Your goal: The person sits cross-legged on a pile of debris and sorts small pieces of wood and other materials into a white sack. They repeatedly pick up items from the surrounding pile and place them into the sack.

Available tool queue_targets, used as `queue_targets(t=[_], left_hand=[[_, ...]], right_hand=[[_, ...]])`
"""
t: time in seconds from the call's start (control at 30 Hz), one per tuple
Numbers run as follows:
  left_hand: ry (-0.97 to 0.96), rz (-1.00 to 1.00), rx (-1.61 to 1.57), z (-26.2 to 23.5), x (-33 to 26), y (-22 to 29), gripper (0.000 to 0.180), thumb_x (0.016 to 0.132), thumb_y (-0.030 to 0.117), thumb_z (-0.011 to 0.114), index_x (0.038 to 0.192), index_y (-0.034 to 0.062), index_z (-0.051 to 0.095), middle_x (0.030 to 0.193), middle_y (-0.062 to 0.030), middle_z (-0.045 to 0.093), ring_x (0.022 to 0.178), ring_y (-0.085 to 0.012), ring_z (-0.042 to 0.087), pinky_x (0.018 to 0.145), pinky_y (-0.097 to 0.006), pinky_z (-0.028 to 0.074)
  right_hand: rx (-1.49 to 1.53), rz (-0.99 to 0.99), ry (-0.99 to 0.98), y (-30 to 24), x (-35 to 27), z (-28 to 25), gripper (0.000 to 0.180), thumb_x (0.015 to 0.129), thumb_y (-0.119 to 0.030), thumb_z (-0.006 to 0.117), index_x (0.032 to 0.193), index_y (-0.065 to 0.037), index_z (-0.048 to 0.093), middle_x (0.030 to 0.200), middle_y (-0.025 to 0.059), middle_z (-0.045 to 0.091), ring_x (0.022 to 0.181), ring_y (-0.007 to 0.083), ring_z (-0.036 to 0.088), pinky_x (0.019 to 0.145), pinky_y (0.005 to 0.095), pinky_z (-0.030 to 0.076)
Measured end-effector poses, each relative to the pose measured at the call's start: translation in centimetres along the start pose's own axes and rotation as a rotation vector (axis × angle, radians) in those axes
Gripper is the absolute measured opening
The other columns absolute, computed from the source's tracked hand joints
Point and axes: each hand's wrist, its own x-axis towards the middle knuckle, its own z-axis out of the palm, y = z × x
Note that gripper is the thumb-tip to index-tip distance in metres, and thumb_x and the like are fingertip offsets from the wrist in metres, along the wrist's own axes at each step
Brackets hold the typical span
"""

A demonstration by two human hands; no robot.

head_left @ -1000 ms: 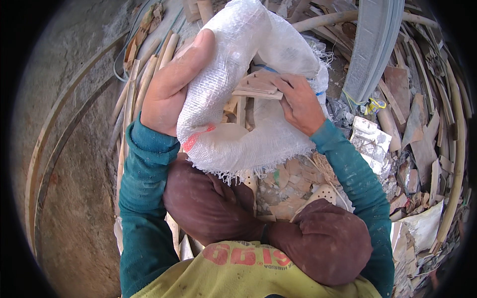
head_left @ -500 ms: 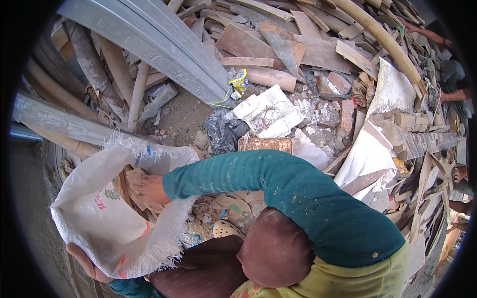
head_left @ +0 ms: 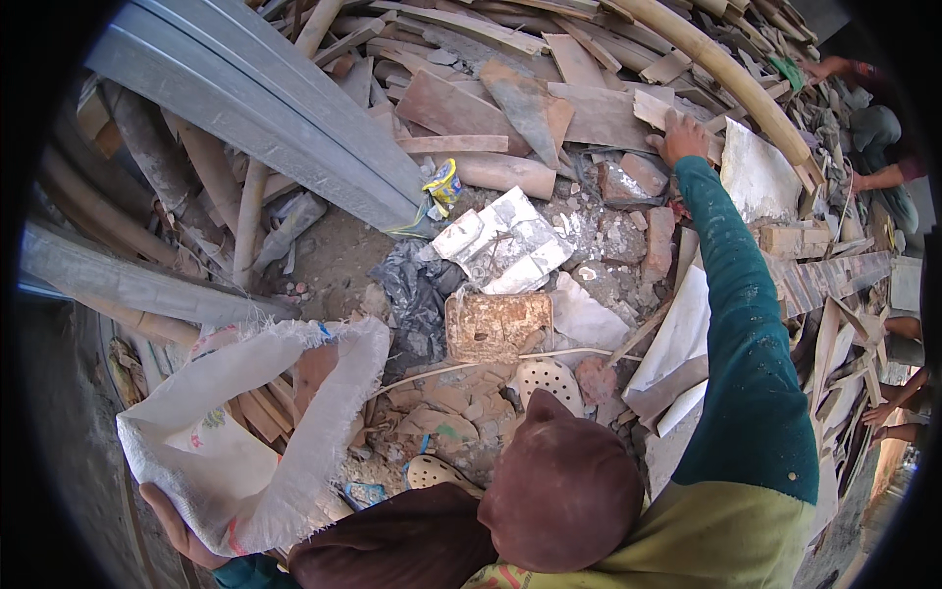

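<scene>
At the lower left, my left hand (head_left: 179, 525) grips the rim of a white woven sack (head_left: 324, 461) with a frayed edge. Its mouth gapes, and wood pieces (head_left: 263, 412) stand inside. My right arm, in a teal sleeve, stretches to the upper right. There my right hand (head_left: 680, 139) is closed over a pale wood board (head_left: 652, 108) lying on the debris; its fingertips are partly hidden. Below that hand lie a broken brick (head_left: 628, 185) and a stiff white sheet (head_left: 760, 172).
Grey metal channels (head_left: 285, 108) slant across the upper left, beside bamboo poles (head_left: 250, 221). A black plastic bag (head_left: 417, 294), a rusty tan block (head_left: 498, 326) and white foam (head_left: 510, 236) lie centrally. A long bamboo pole (head_left: 726, 69) crosses the scrap pile. Other people's hands (head_left: 878, 180) work at the right edge.
My right hand has left the wood in the sack and moved far to the upper right, onto a board. My left hand stays on the sack rim. The view has shifted slightly.
</scene>
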Motion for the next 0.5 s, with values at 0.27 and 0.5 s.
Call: queue_targets(t=[0.27, 0.5], left_hand=[[-0.479, -0.183, 0.131, 5.7, -1.6, 0.8, 0.053, 0.111, 0.037, 0.044, 0.134, -0.0090, 0.056, 0.117, -0.0137, 0.067, 0.101, -0.0209, 0.065, 0.089, -0.035, 0.052], [-0.378, -0.303, 0.152, 5.7, -0.6, -0.1, 0.052, 0.106, 0.040, 0.055, 0.139, -0.0006, 0.053, 0.121, -0.0111, 0.066, 0.106, -0.0220, 0.066, 0.094, -0.037, 0.053]], right_hand=[[0.438, -0.618, 0.578, -1.5, 4.0, -5.1, 0.038, 0.092, -0.021, 0.064, 0.130, -0.016, 0.065, 0.117, 0.0158, 0.066, 0.109, 0.0394, 0.063, 0.092, 0.0512, 0.051], [0.555, -0.574, 0.498, -7.9, 14.6, -7.5, 0.059, 0.097, -0.042, 0.067, 0.137, 0.001, 0.057, 0.133, 0.0232, 0.064, 0.123, 0.0375, 0.062, 0.105, 0.0414, 0.048]])
